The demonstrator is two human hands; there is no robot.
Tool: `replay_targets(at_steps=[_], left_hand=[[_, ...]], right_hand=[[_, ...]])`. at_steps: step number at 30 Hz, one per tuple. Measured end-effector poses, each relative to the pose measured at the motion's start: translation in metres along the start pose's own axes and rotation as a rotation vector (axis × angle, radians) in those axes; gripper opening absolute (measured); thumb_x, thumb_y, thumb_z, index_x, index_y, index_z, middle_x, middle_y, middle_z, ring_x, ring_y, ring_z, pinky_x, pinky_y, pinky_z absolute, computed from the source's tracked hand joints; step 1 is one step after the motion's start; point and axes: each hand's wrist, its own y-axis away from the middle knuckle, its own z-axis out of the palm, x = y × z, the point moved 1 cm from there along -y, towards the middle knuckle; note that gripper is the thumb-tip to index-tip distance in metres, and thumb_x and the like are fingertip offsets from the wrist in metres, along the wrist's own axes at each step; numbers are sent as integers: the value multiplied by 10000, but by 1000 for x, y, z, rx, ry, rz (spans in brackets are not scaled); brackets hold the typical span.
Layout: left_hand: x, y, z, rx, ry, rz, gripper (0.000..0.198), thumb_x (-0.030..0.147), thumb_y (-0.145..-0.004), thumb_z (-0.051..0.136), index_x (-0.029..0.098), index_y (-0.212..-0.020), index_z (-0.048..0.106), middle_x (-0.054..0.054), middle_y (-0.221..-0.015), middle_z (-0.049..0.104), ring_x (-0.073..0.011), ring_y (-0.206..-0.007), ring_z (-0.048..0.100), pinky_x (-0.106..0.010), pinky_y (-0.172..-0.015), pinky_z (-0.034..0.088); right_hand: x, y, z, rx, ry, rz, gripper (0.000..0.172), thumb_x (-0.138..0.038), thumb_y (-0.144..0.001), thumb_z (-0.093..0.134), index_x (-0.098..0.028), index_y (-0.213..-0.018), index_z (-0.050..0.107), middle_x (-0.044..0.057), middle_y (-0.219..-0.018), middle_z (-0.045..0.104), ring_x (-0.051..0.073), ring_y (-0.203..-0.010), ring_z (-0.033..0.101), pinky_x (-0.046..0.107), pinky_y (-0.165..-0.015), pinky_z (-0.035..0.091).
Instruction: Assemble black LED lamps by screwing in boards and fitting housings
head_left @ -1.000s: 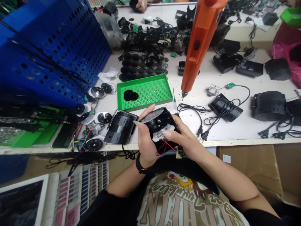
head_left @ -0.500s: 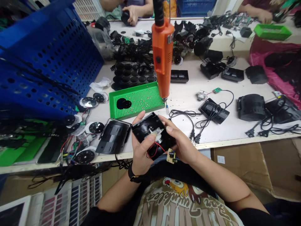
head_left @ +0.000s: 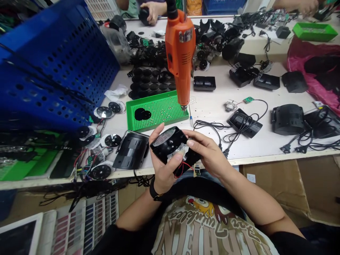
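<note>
Both hands hold a black plastic housing (head_left: pixel 167 143) just above the table's front edge. My left hand (head_left: pixel 164 166) wraps it from below and the left, thumb pressed on top. My right hand (head_left: pixel 208 156) grips its right side, fingertips on a small translucent white part (head_left: pixel 178 151) set in the housing. Red and black wires (head_left: pixel 183 167) run from it to a small circuit board (head_left: pixel 197 170) dangling underneath. An orange electric screwdriver (head_left: pixel 179 53) hangs upright just behind, its tip over the green screw tray (head_left: pixel 156 109).
A blue perforated crate (head_left: pixel 53 63) fills the left. Another black housing (head_left: pixel 130 150) lies left of my hands, with discs and wired parts (head_left: pixel 102 141) beside it. Black housings, cords (head_left: pixel 236 124) and a pink bag (head_left: pixel 313 71) lie right. Other people's hands (head_left: pixel 150 9) work at the far edge.
The housing has been tilted in my hands, so its round grille side shows more. The hanging screwdriver has swung from tilted at the right to upright over the tray's corner.
</note>
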Motion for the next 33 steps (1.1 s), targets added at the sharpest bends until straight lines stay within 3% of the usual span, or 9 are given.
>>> replay_targets(at_steps=[7,11,15,19,24,30,33], left_hand=[[2,1,4,50,9,7,709,394,-778,866,334,-1425,582,-51,-1209,658,-234,-1066,648,-349,-978,531],[6,-1,6,68,68,-58,673,405,-761,859,311,-1379,611,-56,-1187,666,-234,-1025,651,-358,-943,540],[7,0,5,101,87,-130,653,362,-750,840,303,-1362,621,-59,-1195,656,-230,-1020,650,-359,-921,555],[4,2,4,119,64,-85,599,320,-749,838,300,-1320,659,-39,-1118,663,-199,-973,645,-313,-895,560],[1,1,3,87,-1,-42,642,328,-753,850,318,-1358,638,-34,-1129,666,-187,-960,640,-296,-889,552],[2,-3,3,35,-6,-98,718,363,-721,875,318,-1384,605,-44,-1166,654,-220,-1001,654,-339,-905,560],[4,-3,6,62,-13,-139,692,354,-728,861,311,-1372,611,-51,-1139,665,-233,-982,671,-364,-888,577]], right_hand=[[8,0,7,-35,-121,29,306,-444,-921,738,-347,-1211,748,-13,-1404,705,232,-1356,617,490,-1250,402],[6,2,3,-40,106,-74,366,-435,-997,640,-333,-1343,697,-8,-1490,651,218,-1429,567,470,-1275,379],[-3,2,-3,-85,271,-114,382,-391,-1015,600,-301,-1379,673,4,-1491,650,203,-1408,586,443,-1252,417],[-3,0,-5,-117,255,-109,351,-374,-1007,598,-314,-1341,688,6,-1432,691,207,-1341,634,467,-1201,471],[2,2,-5,-68,295,-121,368,-363,-1010,569,-307,-1357,679,26,-1415,696,221,-1325,638,493,-1203,464],[7,1,-11,-84,-8,10,348,-469,-995,594,-301,-1276,711,22,-1410,693,241,-1350,612,514,-1230,415],[8,2,-10,-108,-11,19,436,-477,-915,719,-313,-1315,659,30,-1419,662,253,-1339,597,496,-1218,419]])
